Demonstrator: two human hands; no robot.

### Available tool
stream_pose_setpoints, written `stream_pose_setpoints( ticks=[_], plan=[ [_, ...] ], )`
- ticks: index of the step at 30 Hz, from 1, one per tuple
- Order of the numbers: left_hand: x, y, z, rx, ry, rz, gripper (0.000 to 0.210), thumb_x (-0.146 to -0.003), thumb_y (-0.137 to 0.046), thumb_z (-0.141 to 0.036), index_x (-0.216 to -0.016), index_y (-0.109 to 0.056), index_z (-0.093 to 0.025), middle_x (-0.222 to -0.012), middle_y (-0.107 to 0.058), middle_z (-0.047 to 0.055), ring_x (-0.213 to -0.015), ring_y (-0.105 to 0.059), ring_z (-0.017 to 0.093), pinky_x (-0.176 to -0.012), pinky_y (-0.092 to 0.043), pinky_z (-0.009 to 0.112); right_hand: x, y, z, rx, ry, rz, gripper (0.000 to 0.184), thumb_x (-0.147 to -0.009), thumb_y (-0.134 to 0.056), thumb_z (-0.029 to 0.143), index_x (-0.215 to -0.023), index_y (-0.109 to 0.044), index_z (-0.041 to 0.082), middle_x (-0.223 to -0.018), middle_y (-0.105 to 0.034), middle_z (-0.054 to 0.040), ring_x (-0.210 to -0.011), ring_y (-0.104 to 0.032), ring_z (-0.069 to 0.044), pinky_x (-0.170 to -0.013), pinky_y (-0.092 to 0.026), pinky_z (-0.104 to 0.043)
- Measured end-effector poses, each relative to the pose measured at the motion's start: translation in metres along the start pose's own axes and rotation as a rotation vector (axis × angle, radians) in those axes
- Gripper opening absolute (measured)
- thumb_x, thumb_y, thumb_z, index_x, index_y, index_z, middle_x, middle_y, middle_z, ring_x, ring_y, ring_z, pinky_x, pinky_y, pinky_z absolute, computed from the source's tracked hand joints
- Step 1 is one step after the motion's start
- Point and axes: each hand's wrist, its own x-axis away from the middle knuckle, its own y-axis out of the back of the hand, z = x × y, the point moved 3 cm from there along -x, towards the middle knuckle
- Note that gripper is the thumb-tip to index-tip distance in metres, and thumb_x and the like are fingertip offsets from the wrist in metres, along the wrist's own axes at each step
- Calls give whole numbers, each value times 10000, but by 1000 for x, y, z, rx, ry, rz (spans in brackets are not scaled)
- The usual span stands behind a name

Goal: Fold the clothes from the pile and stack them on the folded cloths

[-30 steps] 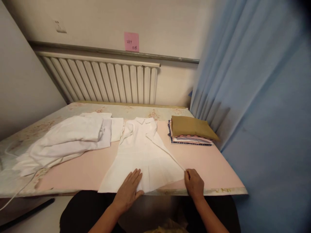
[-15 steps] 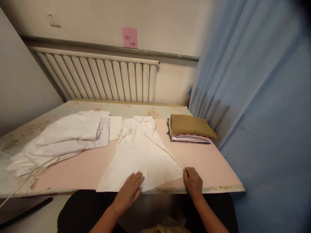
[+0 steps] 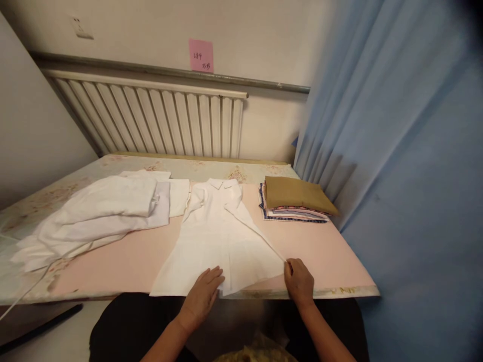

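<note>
A small white collared dress (image 3: 211, 241) lies spread on the pink cloth, its collar toward the wall and its hem near the front edge. My left hand (image 3: 204, 289) rests flat on the lower part of the dress, fingers stretched out. At the right corner of the hem, my right hand (image 3: 299, 282) is closed on the dress fabric. A straight edge of the dress runs taut from the chest down to that hand. Its fingertips are partly hidden.
A heap of white garments (image 3: 101, 211) lies at left, with a thin cord (image 3: 26, 291) by it. A folded fabric stack (image 3: 298, 196), olive-brown on top, sits at right. Pink cloth (image 3: 324, 251) covers the table's front. Behind are a radiator (image 3: 158, 118) and, at right, a blue curtain (image 3: 407, 151).
Both hands keep almost the same place on the dress. The view has shifted very slightly; otherwise no clear difference shows.
</note>
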Motion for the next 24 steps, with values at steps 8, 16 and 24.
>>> stream_pose_setpoints(
  ticks=[8, 16, 24],
  plan=[
    [-11, 9, -18, -21, 65, -124, 228, -935, -461, -179, -1075, -634, -229, -1145, -703, 62, -1142, -625, 202, -1020, -502, 457, 1, -4, -3, -10, 41, -68, 268, -961, -380, 288, -859, -612, 198, -846, -630, -46, -796, -575, -167, -713, -370, -263],
    [-5, 14, -32, -78, -31, -215, 223, -894, -480, -115, -1067, -597, -195, -1186, -670, 102, -1192, -588, 223, -999, -518, 445, 0, -3, -3, 8, 57, -86, 254, -961, -386, 279, -862, -607, 204, -841, -632, -46, -787, -576, -169, -700, -368, -267],
    [-5, 4, -39, -154, -7, -138, 207, -862, -561, -171, -1067, -588, -174, -1208, -643, 123, -1196, -565, 270, -994, -498, 490, 0, -4, -2, 16, 49, -72, 257, -959, -386, 284, -868, -611, 199, -844, -632, -44, -794, -582, -168, -702, -369, -264]
  ],
)
